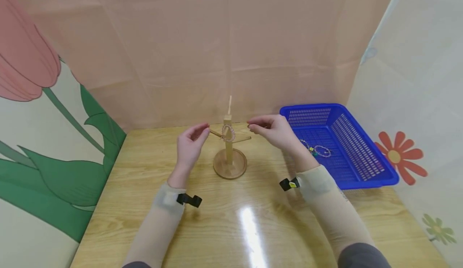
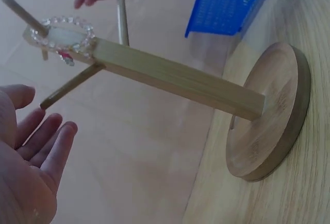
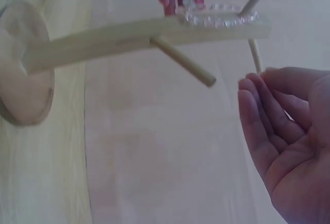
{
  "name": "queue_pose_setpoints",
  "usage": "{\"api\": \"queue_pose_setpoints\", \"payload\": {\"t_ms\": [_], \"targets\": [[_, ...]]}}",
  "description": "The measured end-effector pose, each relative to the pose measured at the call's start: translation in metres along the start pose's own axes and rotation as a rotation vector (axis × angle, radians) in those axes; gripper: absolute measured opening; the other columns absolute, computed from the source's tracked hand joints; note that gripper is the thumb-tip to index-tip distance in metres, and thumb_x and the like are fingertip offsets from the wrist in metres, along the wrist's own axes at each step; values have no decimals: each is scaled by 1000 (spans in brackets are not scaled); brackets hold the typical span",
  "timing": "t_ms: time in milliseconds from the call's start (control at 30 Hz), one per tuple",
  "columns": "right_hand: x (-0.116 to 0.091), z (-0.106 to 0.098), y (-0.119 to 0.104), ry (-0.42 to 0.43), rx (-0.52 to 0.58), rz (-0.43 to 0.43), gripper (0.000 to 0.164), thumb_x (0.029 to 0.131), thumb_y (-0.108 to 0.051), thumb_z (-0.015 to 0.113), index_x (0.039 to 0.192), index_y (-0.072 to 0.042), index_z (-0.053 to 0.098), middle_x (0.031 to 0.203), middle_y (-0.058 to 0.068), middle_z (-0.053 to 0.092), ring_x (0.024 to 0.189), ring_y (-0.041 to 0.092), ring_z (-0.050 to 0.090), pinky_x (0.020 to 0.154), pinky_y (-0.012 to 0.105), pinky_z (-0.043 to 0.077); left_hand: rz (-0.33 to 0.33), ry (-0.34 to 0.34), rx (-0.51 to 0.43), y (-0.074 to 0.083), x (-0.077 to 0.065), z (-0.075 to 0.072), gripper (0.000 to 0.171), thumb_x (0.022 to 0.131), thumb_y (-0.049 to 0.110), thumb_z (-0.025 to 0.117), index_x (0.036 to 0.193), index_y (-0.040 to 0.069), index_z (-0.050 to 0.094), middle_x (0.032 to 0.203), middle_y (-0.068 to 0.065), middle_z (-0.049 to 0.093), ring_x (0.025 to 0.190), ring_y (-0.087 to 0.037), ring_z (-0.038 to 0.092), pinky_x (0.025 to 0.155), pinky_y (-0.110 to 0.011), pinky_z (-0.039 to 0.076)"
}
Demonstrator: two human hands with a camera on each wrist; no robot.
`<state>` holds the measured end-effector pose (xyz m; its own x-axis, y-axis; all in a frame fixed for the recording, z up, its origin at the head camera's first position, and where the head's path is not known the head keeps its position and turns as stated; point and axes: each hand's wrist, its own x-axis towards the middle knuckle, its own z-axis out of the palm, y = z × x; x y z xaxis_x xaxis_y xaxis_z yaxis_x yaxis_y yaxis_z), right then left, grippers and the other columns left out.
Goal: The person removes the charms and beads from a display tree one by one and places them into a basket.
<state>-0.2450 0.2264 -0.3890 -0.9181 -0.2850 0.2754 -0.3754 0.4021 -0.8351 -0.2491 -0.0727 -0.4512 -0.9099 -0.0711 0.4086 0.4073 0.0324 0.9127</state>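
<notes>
A wooden stand (image 1: 229, 151) with a square post, round base and several slanted pegs stands upright on the table. From an upper peg (image 2: 21, 10) hangs a clear, pinkish bead bracelet (image 3: 223, 23), lying against the post, with a small red-pink charm (image 2: 65, 53) among its beads. To the left of the post, my left hand (image 1: 189, 143) has thumb and fingers apart, fingertips close to the end of a side peg (image 2: 69, 87). My right hand (image 1: 273, 131) is raised right of the post, its thumb and fingertips close together with nothing visible between them.
On the right of the table is a blue plastic basket (image 1: 361, 147) with more bead bracelets (image 1: 322, 151) in it. A pinkish backdrop (image 1: 181, 59) hangs behind the table. Flower-printed sheets flank both sides.
</notes>
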Motion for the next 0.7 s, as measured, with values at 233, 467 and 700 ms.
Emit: {"api": "queue_pose_setpoints", "payload": {"t_ms": [233, 467, 700], "targets": [[-6, 16, -6, 38, 162, -18, 27, 103, -17, 75, 124, -1, 78, 113, 14, 80, 102, 36, 76, 85, 27, 64, -93, -68, -61, -3, 1, 0, 28, 100, 8, 78, 124, -6, 75, 120, -19, 77, 100, -13, 75, 93, -29, 63], [-8, 31, -11, 68, 161, -32, 25, 103, -18, 77, 122, -3, 79, 116, 10, 80, 100, 21, 76, 81, 25, 63, -109, -67, -117, -3, 1, 1, 28, 100, 2, 76, 123, -12, 72, 113, -21, 78, 92, -13, 77, 90, -32, 65], [-7, 39, -12, 93, 165, -46, 26, 101, -18, 79, 122, -3, 80, 116, 8, 80, 101, 17, 75, 82, 23, 63, -124, -53, -151, -7, 3, 1, 25, 99, 4, 78, 118, -12, 74, 99, -10, 81, 88, -13, 78, 87, -32, 66]]}}
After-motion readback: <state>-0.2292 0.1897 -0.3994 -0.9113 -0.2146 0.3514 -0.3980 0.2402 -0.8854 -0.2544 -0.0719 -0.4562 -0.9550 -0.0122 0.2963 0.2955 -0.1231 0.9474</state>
